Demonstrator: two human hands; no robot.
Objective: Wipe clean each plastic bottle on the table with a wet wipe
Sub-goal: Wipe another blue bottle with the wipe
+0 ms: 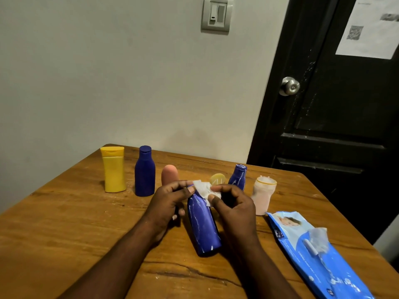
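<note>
Wiping my blue bottle (203,225)
I hold it tilted, streaked, with the wipe (204,189) crumpled at its neck. The yellow bottle (114,169), dark blue bottle (144,171), pink bottle (170,174), small blue bottle (238,176) and pale bottle (262,195) stand behind.

There are three blue bottles: the held bottle (204,225), a capped bottle (144,171) at eleven o'clock from it and a small bottle (237,176) at one o'clock. There is one tall yellow bottle (114,169), one peach bottle (169,173) and one pale bottle (262,197). There is one wet wipe (203,188) and one wipe pack (319,255).
</note>
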